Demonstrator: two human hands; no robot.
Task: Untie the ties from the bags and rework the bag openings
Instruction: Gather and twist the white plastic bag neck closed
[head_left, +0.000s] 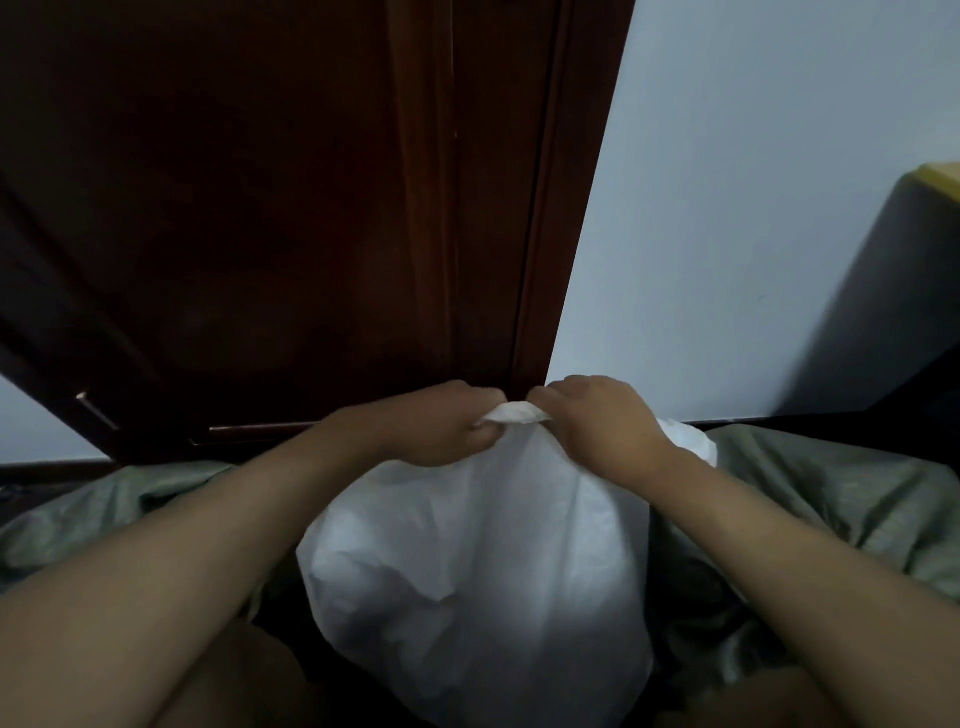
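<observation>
Room: dark wooden door (311, 208) ahead, pale wall (727, 208) to its right, a grey unit with a yellow top (883, 291) at the right edge.
Surroundings: olive-green sacking (831, 499) lies rumpled to both sides, low down.
Bag: white bag (467, 561), full and rounded, stands between the person's forearms, its gathered neck (514, 414) raised at the top.
Left hand: left hand (441, 431) curls round the left side of the neck, fingers closed on the bunched plastic.
Right hand: right hand (597, 421) grips the right side of the neck, fingers bent over it, knuckles toward the camera.
Relation: both hands touch the neck and nearly meet; only a short bunched strip shows between them.
Tie: no separate tie can be made out; it may be hidden under the fingers.
Progress: the neck looks bunched shut, so the opening seems not yet reworked; whether the tie is off cannot be told.
Left to do: likely spreading the mouth, then any further bags.
</observation>
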